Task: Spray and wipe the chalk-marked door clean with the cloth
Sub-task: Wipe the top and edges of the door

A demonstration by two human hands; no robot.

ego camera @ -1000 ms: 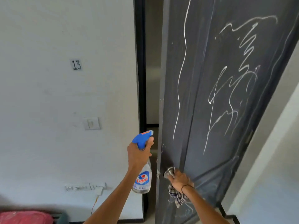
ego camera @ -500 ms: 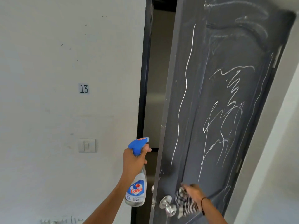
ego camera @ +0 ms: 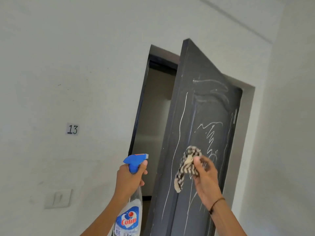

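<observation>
Chalk scrawls (ego camera: 210,138) ran lengthwise down the door (ego camera: 201,116), just above the right hand (ego camera: 202,172) pinching the cloth (ego camera: 186,166); the left hand (ego camera: 130,178) gripped the spray bottle (ego camera: 132,198), farther left.

Door (ego camera: 196,167): dark grey, panelled, ajar, white chalk scribbles and long wavy lines across its face, smeared near top. Cloth (ego camera: 185,167): black-and-white striped, bunched, one end hanging, pinched in right hand (ego camera: 204,174) just before the door. Spray bottle (ego camera: 131,206): clear, blue trigger head, "Colin" label, upright in left hand (ego camera: 129,178), nozzle toward door.
</observation>
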